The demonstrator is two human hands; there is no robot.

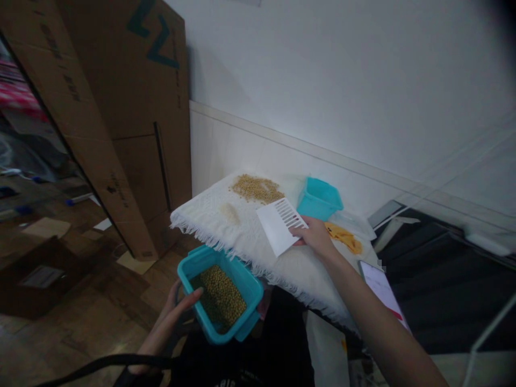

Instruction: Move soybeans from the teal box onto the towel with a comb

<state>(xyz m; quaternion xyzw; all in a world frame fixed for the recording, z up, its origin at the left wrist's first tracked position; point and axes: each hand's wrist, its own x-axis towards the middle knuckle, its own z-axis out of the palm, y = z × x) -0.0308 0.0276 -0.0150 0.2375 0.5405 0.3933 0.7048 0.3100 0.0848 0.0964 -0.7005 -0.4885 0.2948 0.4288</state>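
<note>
My left hand (177, 310) grips the left side of a teal plastic tub (253, 287), thumb over the rim. Soybeans (222, 293) lie in the tub, which is held tilted just below the table's fringed edge. In my right hand (314, 235) is a white card (278, 228) with a row of dark stripes or slots, held low over the white tablecloth (209, 217). Close beyond the card lies a spread of loose soybeans (258, 188). A small pale heap (229, 213), too blurred to name, sits nearer the left edge.
A second teal tub (320, 198) stands at the back of the table by the wall. Near it are a clear plastic piece (355, 223) and a yellow cloth-like item (344, 237). A phone (382, 290) lies at the right edge. A tall cardboard box (137, 107) stands left.
</note>
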